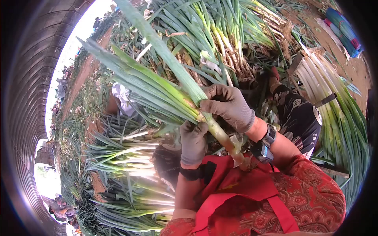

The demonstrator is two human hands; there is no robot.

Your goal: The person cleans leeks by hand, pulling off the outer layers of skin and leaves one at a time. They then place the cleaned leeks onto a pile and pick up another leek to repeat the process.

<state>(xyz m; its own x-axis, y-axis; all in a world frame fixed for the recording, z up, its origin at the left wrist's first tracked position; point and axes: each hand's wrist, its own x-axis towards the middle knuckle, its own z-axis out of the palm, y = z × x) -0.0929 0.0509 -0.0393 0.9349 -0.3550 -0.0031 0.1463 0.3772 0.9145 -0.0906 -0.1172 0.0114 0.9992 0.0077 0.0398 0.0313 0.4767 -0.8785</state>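
Note:
A large green onion point(219, 133) slants across in front of my chest, its root end near the red apron and its leaves fanning to the upper left. My right hand point(230, 107), in a grey glove, pinches one broad leaf point(173, 63) where it parts from the stalk. Below it, my left hand point(193, 142), gloved too, has thumb and fingers closed against the stalk's left side; part of its grip is hidden. Loose skin point(236, 143) peels back near the root end.
Trimmed green onions point(315, 74) lie bundled in a rack at right, under a dark strap point(326, 100). Untrimmed onions with roots point(228, 47) are heaped ahead. Cleaned ones point(134, 157) lie at left. A blue-and-red roll point(343, 32) rests at far right. A curved tunnel roof point(25, 98) borders the left.

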